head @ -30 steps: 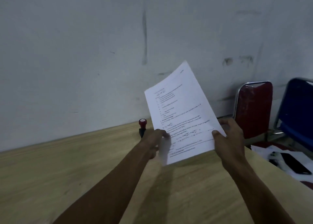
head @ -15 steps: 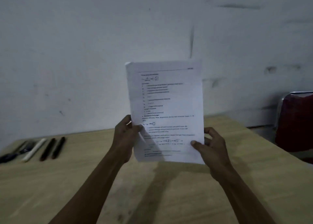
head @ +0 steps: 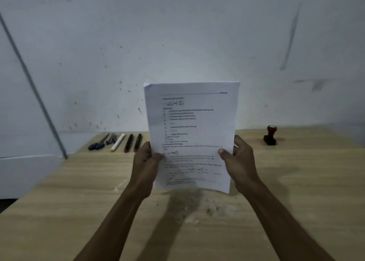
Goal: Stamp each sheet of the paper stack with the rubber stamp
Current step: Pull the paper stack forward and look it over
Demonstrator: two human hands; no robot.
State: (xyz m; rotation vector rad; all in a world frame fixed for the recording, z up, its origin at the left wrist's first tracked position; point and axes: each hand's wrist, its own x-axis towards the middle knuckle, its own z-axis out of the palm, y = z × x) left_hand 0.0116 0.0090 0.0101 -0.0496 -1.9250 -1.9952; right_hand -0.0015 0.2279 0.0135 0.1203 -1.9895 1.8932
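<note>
From the head camera, both forearms reach forward over the tabletop [head: 296,191], the left hand [head: 145,162] and right hand [head: 240,162] gripping the paper stack [head: 191,134] upright by its lower side edges, thumbs on the printed face and fingers curled behind, mostly hidden. The print is too blurred to read. The rubber stamp [head: 270,135] stands far right on the tabletop, well apart from the stack, and a row of pens [head: 126,142] lies far left.
</note>
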